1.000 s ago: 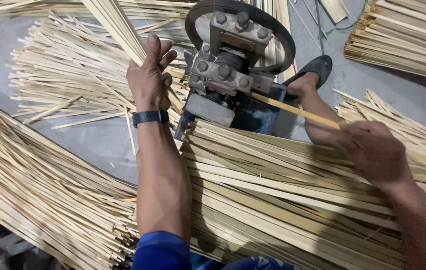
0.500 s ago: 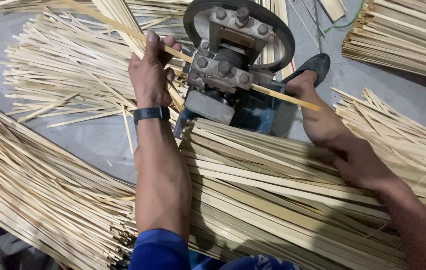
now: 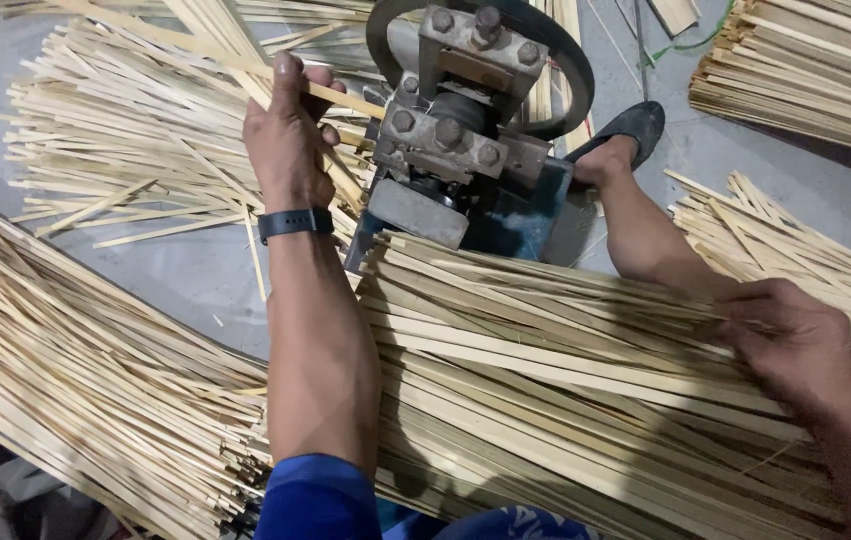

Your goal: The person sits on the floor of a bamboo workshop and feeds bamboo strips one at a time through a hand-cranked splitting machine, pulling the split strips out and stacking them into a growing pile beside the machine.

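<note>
Two hands are at work, mine, with bamboo strips all around them. Far out to the left of my left hand [image 3: 287,140], a long heap of thin slivers [image 3: 65,400] slants across the floor [image 3: 185,275], and above it lies a looser scatter of cut strips [image 3: 115,110]. My left hand, with a dark band [image 3: 294,221] on the wrist, is closed around a strip [image 3: 245,68] that runs up and away to the left from my fingers. Just right of that grip stands the metal machine [image 3: 455,130] with its bolted head and dark wheel. Below the machine, between my two arms, a broad pile of wider strips [image 3: 545,380] fans out. My right hand [image 3: 790,340] lies palm down on that pile's right end, fingers curled on the top strips; whether it pinches one I cannot tell. Above that hand my foot in a black shoe [image 3: 635,125] rests beside the machine. More bundles [image 3: 805,70] lie at far right.
</note>
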